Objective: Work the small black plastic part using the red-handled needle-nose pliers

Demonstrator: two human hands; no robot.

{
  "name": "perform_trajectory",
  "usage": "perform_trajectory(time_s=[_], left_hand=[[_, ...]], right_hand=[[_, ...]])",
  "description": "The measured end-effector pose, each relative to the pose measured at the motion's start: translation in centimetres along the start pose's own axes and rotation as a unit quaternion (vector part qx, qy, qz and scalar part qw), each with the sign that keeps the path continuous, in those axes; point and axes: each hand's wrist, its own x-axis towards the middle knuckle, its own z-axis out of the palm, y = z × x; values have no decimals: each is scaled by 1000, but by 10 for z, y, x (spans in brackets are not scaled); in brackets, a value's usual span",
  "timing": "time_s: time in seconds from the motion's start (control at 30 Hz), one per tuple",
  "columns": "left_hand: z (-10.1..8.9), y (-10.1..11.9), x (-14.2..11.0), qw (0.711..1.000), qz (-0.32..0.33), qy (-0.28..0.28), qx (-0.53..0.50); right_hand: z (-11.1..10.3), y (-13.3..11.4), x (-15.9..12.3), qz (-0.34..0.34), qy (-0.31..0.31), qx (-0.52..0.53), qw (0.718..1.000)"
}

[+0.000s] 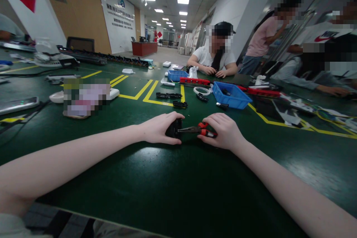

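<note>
My left hand (163,129) grips a small black plastic part (174,129) between thumb and fingers, just above the green table (134,186). From the other side, my right hand (223,130) is closed round the red and black handles of needle-nose pliers (205,130). The long metal jaws point left, and their tips meet the black part; whether they pinch it I cannot tell. Beyond my hands lie similar black parts (180,104), some joined in a row (168,95), with another one (202,97) farther right.
A blue bin (231,95) stands right of centre, with a smaller blue bin (175,75) behind. Near them are a white ring (202,90) and a red strip (194,81). A phone (83,100) lies at left. Across the table sits a person (216,57); others are at right.
</note>
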Motion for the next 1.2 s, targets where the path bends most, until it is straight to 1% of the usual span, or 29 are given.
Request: perform_trajectory(time_s=[0.27, 0.57, 0.77, 1.2], left_hand=[[1, -2, 0, 1000, -3, 2, 1], [1, -2, 0, 1000, 1, 0, 4], [1, -1, 0, 1000, 0, 2, 0], [0, 0, 1, 999, -5, -9, 31]], right_hand=[[0, -1, 0, 14, -13, -9, 1000], [-1, -1, 0, -1, -4, -13, 1000], [0, -1, 0, 2, -11, -19, 1000], [-1, -2, 0, 5, -24, -8, 1000]])
